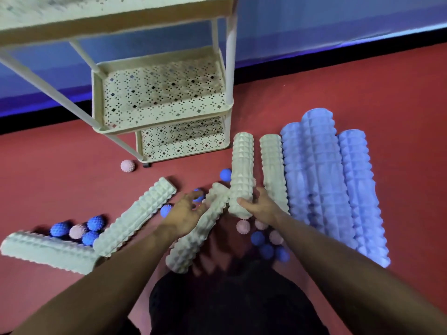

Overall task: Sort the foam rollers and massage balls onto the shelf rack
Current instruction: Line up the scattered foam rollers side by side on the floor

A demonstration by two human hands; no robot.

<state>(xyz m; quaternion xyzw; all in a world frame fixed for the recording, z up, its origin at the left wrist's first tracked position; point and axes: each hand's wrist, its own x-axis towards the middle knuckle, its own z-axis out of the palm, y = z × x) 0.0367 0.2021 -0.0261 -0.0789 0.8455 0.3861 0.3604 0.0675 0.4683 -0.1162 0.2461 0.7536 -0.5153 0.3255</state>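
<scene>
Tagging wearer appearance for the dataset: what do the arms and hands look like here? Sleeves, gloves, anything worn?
Both forearms are bare all the way to the frame edge, with no sleeves in view. The left hand and right hand are bare too: no gloves, and no watch, band or ring that I can make out, though the picture is a little soft. Dark clothing shows low between the arms.

Bare rack shelves [162, 93] open from the front; floor approach cluttered by rollers [135, 213]; balls [94, 223]
</scene>
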